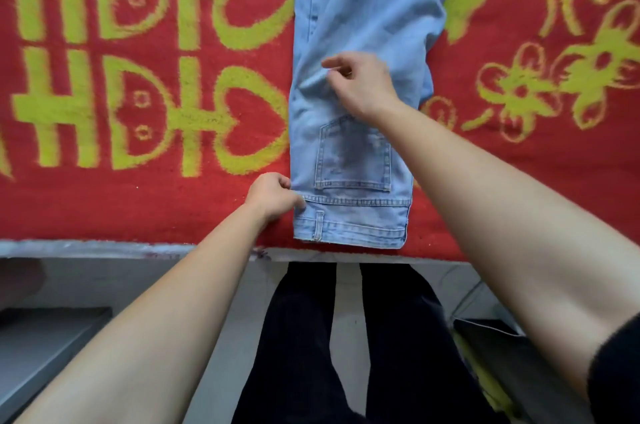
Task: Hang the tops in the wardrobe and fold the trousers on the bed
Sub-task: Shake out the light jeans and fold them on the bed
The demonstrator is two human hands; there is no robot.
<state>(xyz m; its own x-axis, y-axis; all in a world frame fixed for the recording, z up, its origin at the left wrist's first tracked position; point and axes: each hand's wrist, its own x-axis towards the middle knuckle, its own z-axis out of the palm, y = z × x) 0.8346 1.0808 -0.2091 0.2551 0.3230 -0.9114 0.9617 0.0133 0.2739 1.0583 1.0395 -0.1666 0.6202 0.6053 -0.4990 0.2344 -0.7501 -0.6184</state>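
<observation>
Light blue jeans (pixel 367 25) lie lengthwise on the bed, folded in half along their length, waistband nearest me and back pocket facing up. My left hand (pixel 272 196) pinches the left edge of the jeans just above the waistband. Over the seat of the jeans, above the pocket, my right hand (pixel 360 84) has its fingers loosely curled; whether they pinch the denim is unclear. The legs run out of view at the top.
A red blanket (pixel 138 202) with yellow-green characters, hearts and flowers covers the bed. The bed's grey front edge (pixel 104 247) runs across below the waistband. My black-trousered legs (pixel 346 354) stand on the grey floor against it.
</observation>
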